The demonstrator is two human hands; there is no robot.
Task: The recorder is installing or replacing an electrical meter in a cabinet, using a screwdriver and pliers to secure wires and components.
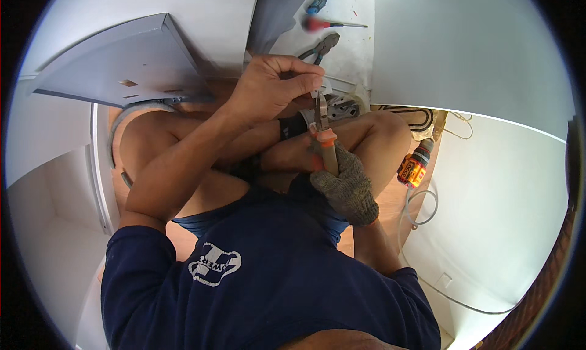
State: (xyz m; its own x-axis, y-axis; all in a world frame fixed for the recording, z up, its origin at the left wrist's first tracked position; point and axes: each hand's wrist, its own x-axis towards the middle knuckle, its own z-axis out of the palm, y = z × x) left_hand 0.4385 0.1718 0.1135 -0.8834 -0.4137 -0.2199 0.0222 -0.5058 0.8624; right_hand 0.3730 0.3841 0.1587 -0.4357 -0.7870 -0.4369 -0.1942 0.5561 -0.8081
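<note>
My bare left hand [271, 87] is raised in front of me, thumb and fingertips pinched on a small whitish piece [315, 94] too small to make out. Right at that piece are the jaws of a pair of pliers [328, 144] with orange and beige handles. My right hand [349, 190], in a grey knitted glove, is wrapped around those handles and points the jaws up and away from me. Whether the jaws grip the piece cannot be made out.
Beyond my hands, dark-handled pliers [328, 43], a red screwdriver [314, 24] and a blue-handled tool [318, 4] lie on a white surface. An orange and black drill [415, 165] rests by my right knee, near a looped cable [434, 211]. A grey panel [122, 63] stands at left.
</note>
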